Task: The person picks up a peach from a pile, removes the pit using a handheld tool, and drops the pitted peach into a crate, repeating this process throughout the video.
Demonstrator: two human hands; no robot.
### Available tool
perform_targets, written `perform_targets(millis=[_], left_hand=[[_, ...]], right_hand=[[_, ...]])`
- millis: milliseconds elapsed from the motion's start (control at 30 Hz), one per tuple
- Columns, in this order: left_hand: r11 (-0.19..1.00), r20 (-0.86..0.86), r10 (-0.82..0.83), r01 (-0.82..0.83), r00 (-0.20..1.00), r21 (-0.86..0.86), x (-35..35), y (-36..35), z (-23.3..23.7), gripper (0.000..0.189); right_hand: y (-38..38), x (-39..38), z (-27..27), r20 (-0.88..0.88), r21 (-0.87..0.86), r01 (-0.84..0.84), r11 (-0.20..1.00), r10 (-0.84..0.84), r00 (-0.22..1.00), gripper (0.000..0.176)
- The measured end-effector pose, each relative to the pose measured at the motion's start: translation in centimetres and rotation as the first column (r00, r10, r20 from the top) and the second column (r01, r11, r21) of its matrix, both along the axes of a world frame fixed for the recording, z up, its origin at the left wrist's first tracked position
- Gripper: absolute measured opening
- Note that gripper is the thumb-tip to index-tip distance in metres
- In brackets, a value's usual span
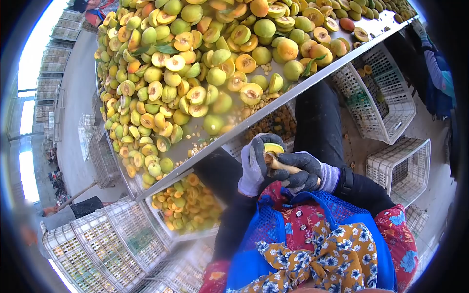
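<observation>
Close in front of my chest, my left hand (255,163), in a lavender glove with a dark coated palm, grips a cut yellow-green apricot (274,148). Its fingers curl around the fruit. My right hand (299,172), gloved alike, is closed around a small tool with a pale wooden handle (287,167). The tool's working end meets the apricot's cut side and is mostly hidden. Beyond both hands, a metal-edged table (254,117) bears a heap of whole and halved apricots (195,63), with loose pits along its near edge.
Below the table, a crate of apricot halves (188,202) stands at my left, and a container of dark pits (273,124) sits between my legs. White plastic crates (376,93) lie at the right; more crates (105,249) stand lower left. Another person's sleeve (436,68) shows far right.
</observation>
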State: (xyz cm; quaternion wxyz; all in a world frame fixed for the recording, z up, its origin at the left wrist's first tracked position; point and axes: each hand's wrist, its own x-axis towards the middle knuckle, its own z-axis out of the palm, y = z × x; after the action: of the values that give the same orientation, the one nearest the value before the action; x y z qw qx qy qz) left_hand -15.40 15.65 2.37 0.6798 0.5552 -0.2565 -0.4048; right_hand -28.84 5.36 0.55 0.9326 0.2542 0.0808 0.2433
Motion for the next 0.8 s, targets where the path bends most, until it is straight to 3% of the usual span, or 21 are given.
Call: perform_targets(millis=[33,67,100,200,267,300,333,367,400,433,467,533,600,667,800], left_hand=[[0.999,-0.043,-0.027,0.028,0.999,0.022,0.2,-0.4,0.5,0.053],[0.998,-0.080,-0.056,0.059,0.995,0.039,0.6,-0.9,1.2,0.053],[0.998,0.104,-0.044,0.039,0.994,0.056,0.5,-1.5,2.2,0.053],[0.970,-0.101,0.220,-0.207,0.970,0.125,0.3,-1.5,-1.9,0.051],[0.926,0.412,0.225,-0.326,0.883,0.192,0.9,0.4,-1.6,0.044],[0.814,0.033,0.512,-0.497,0.858,0.302,1.7,3.5,-5.7,0.037],[0.778,0.184,0.518,-0.549,0.836,0.304,2.0,4.9,-2.6,0.035],[0.768,0.475,0.273,-0.487,0.837,0.417,3.5,7.1,-0.4,0.034],[0.638,0.755,-0.096,-0.542,0.648,0.546,4.4,9.0,1.9,0.033],[0.420,0.783,-0.328,-0.661,0.529,0.623,5.0,11.0,2.7,0.034],[0.206,0.702,-0.387,-0.686,0.598,0.697,5.6,12.0,3.8,0.039],[0.087,0.684,-0.674,-0.891,0.277,0.447,7.0,12.5,3.7,0.045],[0.333,0.841,-0.405,-0.799,0.359,0.501,9.2,9.9,4.2,0.047],[0.491,0.867,-0.412,-0.734,0.280,0.470,10.9,5.4,3.4,0.051],[0.492,0.784,-0.502,-0.625,0.365,0.606,13.3,0.1,-0.7,0.046]], right_hand=[[-0.5,0.6,2.3,-0.120,-0.018,0.021,1.000,-0.023,0.992,0.034],[-0.4,0.5,1.8,-0.093,0.020,0.037,0.999,-0.035,0.995,0.036],[-0.3,0.4,0.8,-0.064,0.055,0.054,0.997,-0.051,0.997,0.039],[-0.8,0.2,1.4,0.037,-0.117,0.119,0.986,-0.115,0.993,0.041],[-1.5,-0.1,1.2,0.113,-0.133,0.162,0.978,-0.147,0.983,0.041],[-1.9,-0.4,0.4,0.058,-0.148,0.110,0.983,-0.102,0.993,0.042],[-2.1,-0.5,0.2,0.015,-0.224,0.102,0.969,-0.101,0.995,0.042],[-2.3,-0.4,0.0,-0.026,-0.300,0.085,0.950,-0.098,0.995,0.042],[-2.5,-0.3,-0.1,-0.065,-0.372,0.066,0.926,-0.097,0.993,0.042],[-2.6,-0.5,-0.4,-0.154,-0.424,0.011,0.906,-0.084,0.985,0.040],[-2.6,-0.5,-0.9,-0.156,-0.439,0.012,0.898,-0.090,0.984,0.040],[-2.5,-0.2,-1.7,-0.164,-0.475,0.012,0.880,-0.102,0.981,0.040],[-2.2,0.2,-1.4,-0.214,-0.547,-0.050,0.836,-0.082,0.973,0.038],[-2.1,0.4,-1.1,-0.230,-0.645,-0.095,0.758,-0.075,0.970,0.038],[-2.0,-0.1,0.4,-0.185,-0.855,-0.108,0.508,-0.104,0.977,0.038]])
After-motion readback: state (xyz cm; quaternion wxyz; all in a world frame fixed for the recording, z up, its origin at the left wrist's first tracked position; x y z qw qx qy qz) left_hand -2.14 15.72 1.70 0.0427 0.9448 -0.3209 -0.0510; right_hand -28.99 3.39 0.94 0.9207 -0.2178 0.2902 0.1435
